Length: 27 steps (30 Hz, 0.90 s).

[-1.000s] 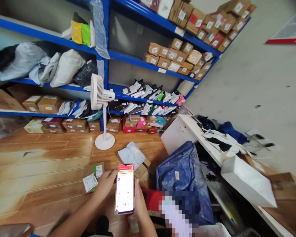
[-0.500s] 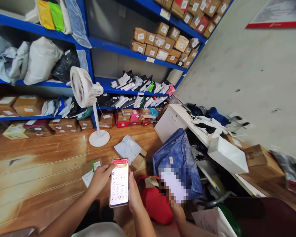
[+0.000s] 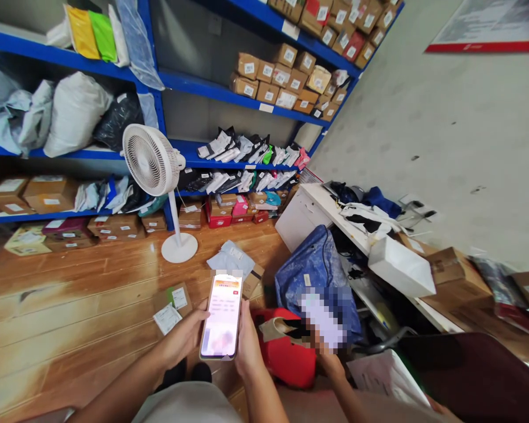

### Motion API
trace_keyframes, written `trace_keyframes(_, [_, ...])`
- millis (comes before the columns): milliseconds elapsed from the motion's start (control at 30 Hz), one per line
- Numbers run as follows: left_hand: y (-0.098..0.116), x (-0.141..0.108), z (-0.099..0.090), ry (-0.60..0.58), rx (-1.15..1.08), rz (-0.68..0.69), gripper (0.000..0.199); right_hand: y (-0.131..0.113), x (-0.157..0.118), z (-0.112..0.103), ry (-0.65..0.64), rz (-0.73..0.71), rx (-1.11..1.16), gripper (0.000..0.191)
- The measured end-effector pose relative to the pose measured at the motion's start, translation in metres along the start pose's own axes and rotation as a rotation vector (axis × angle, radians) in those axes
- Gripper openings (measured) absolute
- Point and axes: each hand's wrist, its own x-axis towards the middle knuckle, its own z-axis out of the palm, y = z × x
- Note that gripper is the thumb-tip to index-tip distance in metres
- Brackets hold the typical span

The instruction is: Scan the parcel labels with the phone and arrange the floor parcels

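A phone (image 3: 223,317) with a lit white and pink screen is held upright between both hands, low in the middle of the view. My left hand (image 3: 187,335) grips its left edge, the thumb lying at the side of the screen. Along the right edge, my right hand (image 3: 247,343) wraps round the case. Below and beyond the phone, a grey-white plastic parcel (image 3: 231,257) and a brown box (image 3: 252,282) lie on the wooden floor. Left of them is a small parcel with a white label (image 3: 167,318).
A white fan (image 3: 152,161) stands before blue shelves (image 3: 203,82) of parcels. Another person's hand (image 3: 330,364) holds a blurred phone at the right, over a red stool (image 3: 291,358). Beside it are a blue bag (image 3: 312,264) and a cluttered white desk (image 3: 317,200).
My left thumb has moved from the top of the screen down to the phone's left side. The screen shows a different page. The phone has shifted slightly right, and the fan head has turned.
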Motion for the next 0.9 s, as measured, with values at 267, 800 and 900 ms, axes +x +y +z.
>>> trace_keyframes(267, [0.017,-0.028,0.006,-0.178,-0.081,-0.194,0.083,0.040,0.002,0.046,-0.136,-0.016,0.057,0.057])
trace_keyframes(800, [0.030,-0.048,0.006,-0.194,0.141,-0.167,0.112,0.019,-0.023,0.040,-0.491,-0.137,-0.171,0.053])
trace_keyframes(900, [0.030,-0.050,0.008,-0.189,0.128,-0.156,0.113,0.024,-0.023,0.034,-0.522,-0.168,-0.219,0.069])
